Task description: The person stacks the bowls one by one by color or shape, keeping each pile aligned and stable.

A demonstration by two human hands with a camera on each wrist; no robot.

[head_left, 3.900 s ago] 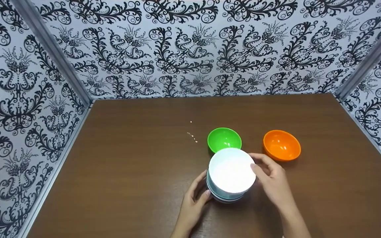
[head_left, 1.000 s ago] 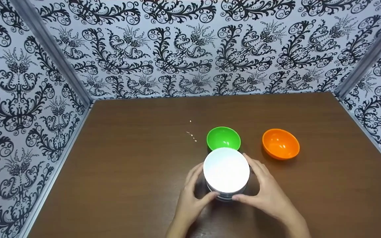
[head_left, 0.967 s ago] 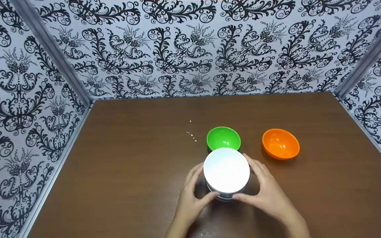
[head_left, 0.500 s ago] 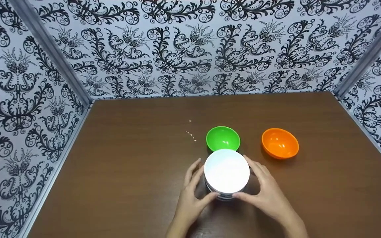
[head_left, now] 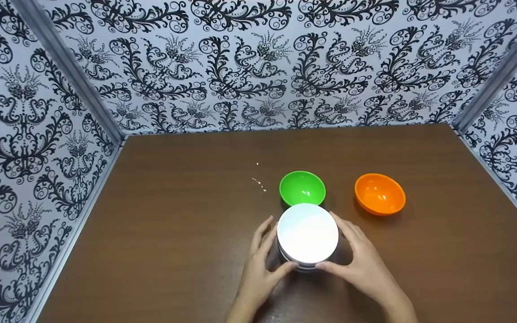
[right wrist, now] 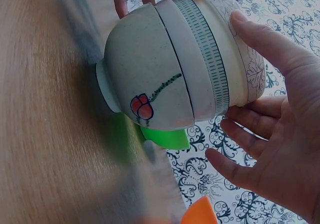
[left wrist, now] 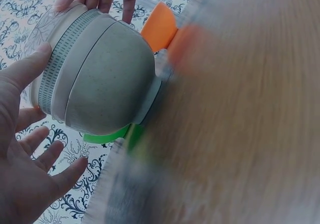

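Note:
Several nested bowls stand upright in one stack in front of me. The top bowl (head_left: 308, 233) looks bright white inside in the head view; its outer wall has a fine floral pattern. Below it shows a bowl with a green dashed band (right wrist: 207, 53), and at the bottom a pale greenish bowl (right wrist: 137, 68) with a red flower. My left hand (head_left: 258, 271) holds the top bowl from the left, thumb at the front, some fingers spread away from the wall. On the right side my right hand (head_left: 361, 260) grips the same bowl, thumb at the front, fingers round behind.
Just behind the stack sits a green bowl (head_left: 302, 188), its front edge overlapped by the top bowl in the head view. An orange bowl (head_left: 379, 195) stands farther right. Small pale crumbs (head_left: 259, 182) lie on the brown table (head_left: 173, 224). Patterned walls (head_left: 240, 67) enclose the back and sides.
Almost four seconds ago the right hand held the white bowl tilted over the stack; now it sits level on top, with both hands around it. Over the last second, left fingers spread slightly.

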